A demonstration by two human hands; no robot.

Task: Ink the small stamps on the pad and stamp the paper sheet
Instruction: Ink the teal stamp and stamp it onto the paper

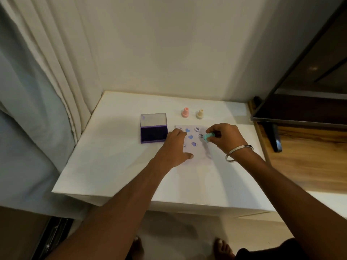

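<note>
A white paper sheet (199, 156) lies on the white table (116, 162), printed with blue hearts and dark ring marks near its far end. My left hand (175, 147) rests flat on the sheet's left side, fingers straight. My right hand (225, 137) pinches a small teal stamp (208, 137), tilted sideways just above the sheet's right part. The purple ink pad (154, 135) stands open left of the sheet, its clear lid up. A pink stamp (185, 113) and a cream stamp (200, 114) stand upright behind the sheet.
A wall rises right behind the table and curtains (37, 81) hang along its left side. A dark screen on a stand (300, 102) sits on a wooden surface to the right. My bare feet show on the floor below the table's front edge.
</note>
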